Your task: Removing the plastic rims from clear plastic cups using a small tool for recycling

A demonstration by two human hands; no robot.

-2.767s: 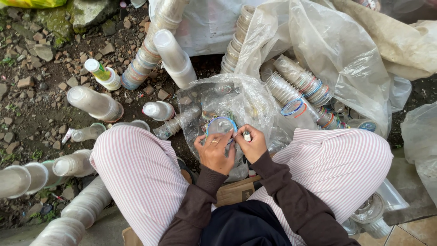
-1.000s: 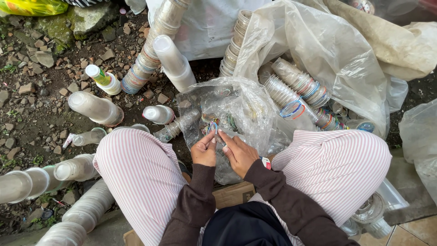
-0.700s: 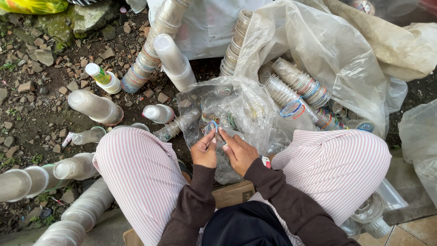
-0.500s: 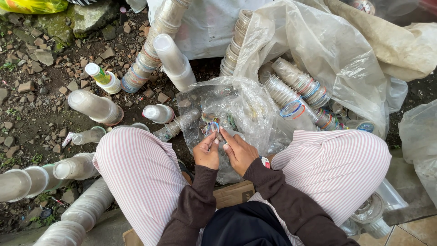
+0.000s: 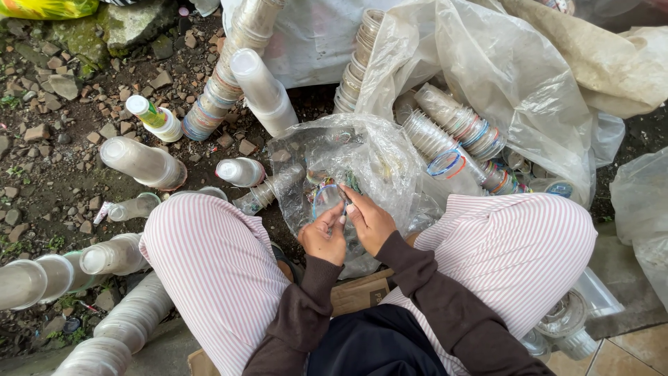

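Two hands [image 5: 346, 230]; one capped bottle [image 5: 154, 119] (green-labelled).

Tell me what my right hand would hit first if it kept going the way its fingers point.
Probably the clear plastic cup your right hand already touches, then the clear bag; depth is unclear.

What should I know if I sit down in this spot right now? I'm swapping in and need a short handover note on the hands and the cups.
Left hand: fingers pinch the rim of a clear plastic cup with coloured bands at its rim, held over the lap.
Right hand: fingertips on the same cup, at its right edge; the grip is shared.
Just behind the hands, a crumpled clear plastic bag holds more cups.
Stacked cups lie in a large bag to the right; more stacks and loose cups lie on the stony ground to the left.
Done: many cups are nested in stacks. Left: the cup in hand and those in the small bag.
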